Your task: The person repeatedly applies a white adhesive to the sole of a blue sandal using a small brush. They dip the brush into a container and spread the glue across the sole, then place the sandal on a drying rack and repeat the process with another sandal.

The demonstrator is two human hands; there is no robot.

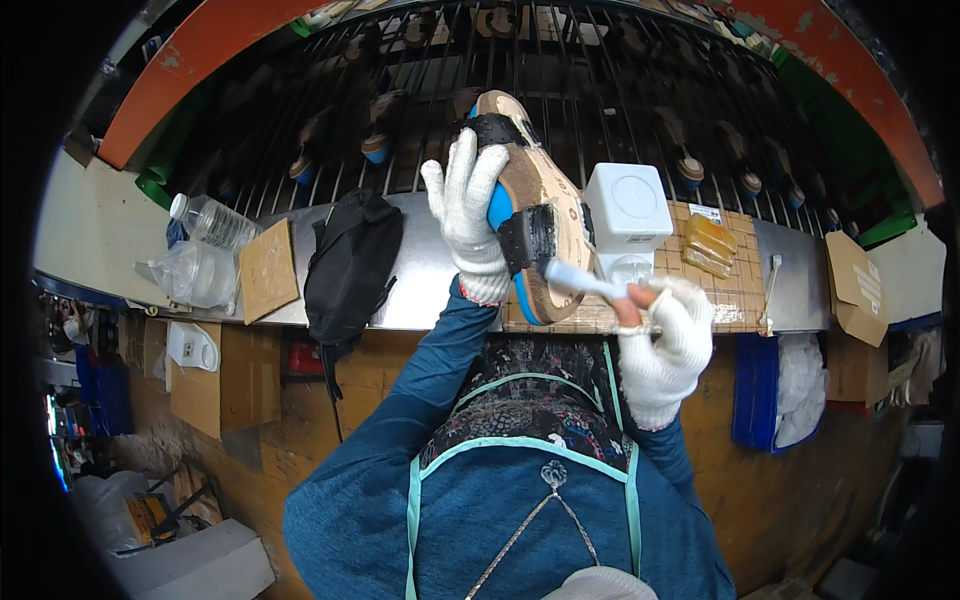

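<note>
My left hand [465,200], in a white knitted glove, holds a sandal [545,205] on a blue last, its tan underside turned toward me. Black straps wrap over the edge of the sole at two places. My left thumb is hidden behind the sandal. In my right hand [665,345], gloved with bare fingertips showing, a pale-handled brush [590,281] is pinched. Its tip is at the lower part of the sole, beside the lower strap; whether it touches cannot be made out. Just right of the sandal stands a white plastic container [630,205].
Ahead runs a rack of dark bars [420,130] carrying several lasted shoes. Cardboard [760,285] lies on the metal bench, with yellowish blocks [710,243] on it. Left are a black bag [350,265], plastic bottles [205,265] and a cardboard piece [268,270]. A blue bin [757,390] stands lower right.
</note>
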